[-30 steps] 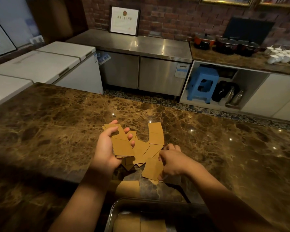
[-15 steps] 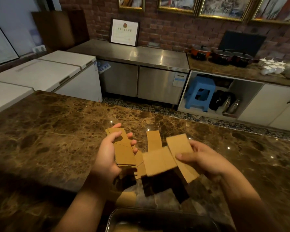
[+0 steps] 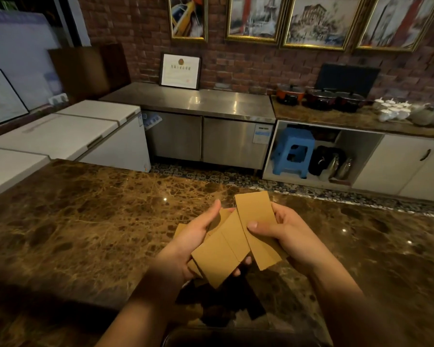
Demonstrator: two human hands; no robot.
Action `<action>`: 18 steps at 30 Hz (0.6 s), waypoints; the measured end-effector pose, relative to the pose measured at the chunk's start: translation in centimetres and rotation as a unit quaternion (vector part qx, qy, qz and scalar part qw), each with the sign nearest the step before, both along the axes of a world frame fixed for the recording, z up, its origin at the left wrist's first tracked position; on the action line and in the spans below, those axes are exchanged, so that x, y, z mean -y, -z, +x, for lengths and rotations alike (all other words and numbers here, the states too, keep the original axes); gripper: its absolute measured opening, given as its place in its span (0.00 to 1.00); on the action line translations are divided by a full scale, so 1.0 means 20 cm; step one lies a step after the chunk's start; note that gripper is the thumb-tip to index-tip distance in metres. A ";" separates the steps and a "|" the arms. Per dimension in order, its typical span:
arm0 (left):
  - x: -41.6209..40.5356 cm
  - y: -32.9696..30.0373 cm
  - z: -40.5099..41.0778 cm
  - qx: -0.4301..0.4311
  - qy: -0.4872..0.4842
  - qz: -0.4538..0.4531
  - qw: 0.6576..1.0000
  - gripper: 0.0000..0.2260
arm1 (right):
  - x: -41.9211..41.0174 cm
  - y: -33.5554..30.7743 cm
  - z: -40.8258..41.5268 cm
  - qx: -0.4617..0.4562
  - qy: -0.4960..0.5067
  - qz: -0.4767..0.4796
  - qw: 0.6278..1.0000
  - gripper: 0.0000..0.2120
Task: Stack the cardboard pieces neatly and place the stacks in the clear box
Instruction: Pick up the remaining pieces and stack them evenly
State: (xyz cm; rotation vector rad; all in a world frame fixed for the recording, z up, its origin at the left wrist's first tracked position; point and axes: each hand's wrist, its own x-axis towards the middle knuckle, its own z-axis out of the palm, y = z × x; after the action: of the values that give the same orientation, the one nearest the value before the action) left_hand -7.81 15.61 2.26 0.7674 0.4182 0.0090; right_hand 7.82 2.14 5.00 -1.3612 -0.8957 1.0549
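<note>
Both hands hold brown cardboard pieces above the marble counter (image 3: pixel 85 221). My left hand (image 3: pixel 188 244) grips a loose bunch of pieces (image 3: pixel 218 259) from the left, thumb up on top, fingertips showing under the lower edge. My right hand (image 3: pixel 283 234) grips a long cardboard strip (image 3: pixel 257 226) that slants from upper left to lower right, thumb pressed on its face. The two bunches overlap in the middle. The rim of the clear box (image 3: pixel 236 333) shows at the bottom edge, its inside out of view.
The counter's far edge drops to a tiled floor. Beyond stand white chest freezers (image 3: pixel 68 131), a steel cabinet (image 3: pixel 201 131), a blue stool (image 3: pixel 293 151) and pots (image 3: pixel 321 98) on a side counter.
Both hands have come together and risen off the counter. The right hand lifted its pieces and brought them against the left hand's bunch. The camera tilted upward.
</note>
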 end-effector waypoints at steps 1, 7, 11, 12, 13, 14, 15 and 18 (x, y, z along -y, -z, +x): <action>0.02 0.00 -0.01 0.003 0.015 -0.010 1.000 0.30 | -0.01 0.01 -0.01 -0.003 0.004 -0.006 1.000 0.14; 0.04 0.04 -0.05 0.040 0.010 0.039 0.998 0.24 | -0.05 0.03 -0.03 0.018 0.042 -0.004 0.999 0.13; 0.02 0.05 -0.06 0.072 -0.014 0.046 0.996 0.26 | -0.06 0.05 -0.04 0.007 0.045 -0.008 0.999 0.12; 0.02 0.06 -0.06 0.083 -0.027 0.044 0.995 0.26 | -0.06 0.05 -0.03 -0.002 0.054 -0.011 0.998 0.11; 0.02 0.06 -0.06 0.092 -0.040 0.041 0.994 0.26 | -0.06 0.05 -0.03 -0.014 0.063 -0.014 0.998 0.10; 0.02 0.06 -0.07 0.099 -0.049 0.032 0.993 0.25 | -0.06 0.06 -0.03 -0.022 0.073 -0.015 0.997 0.09; 0.01 0.07 -0.07 0.105 -0.054 0.019 0.993 0.24 | -0.07 0.06 -0.03 -0.022 0.084 -0.016 0.996 0.08; 0.01 0.08 -0.07 0.113 -0.062 -0.011 0.992 0.19 | -0.08 0.07 -0.02 -0.011 0.128 -0.020 0.992 0.09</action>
State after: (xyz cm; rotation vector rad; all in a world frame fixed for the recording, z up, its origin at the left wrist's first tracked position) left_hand -9.13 15.35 0.70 0.7094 0.2498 0.2064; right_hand 7.34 3.74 3.69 -1.4515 -0.6660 0.8927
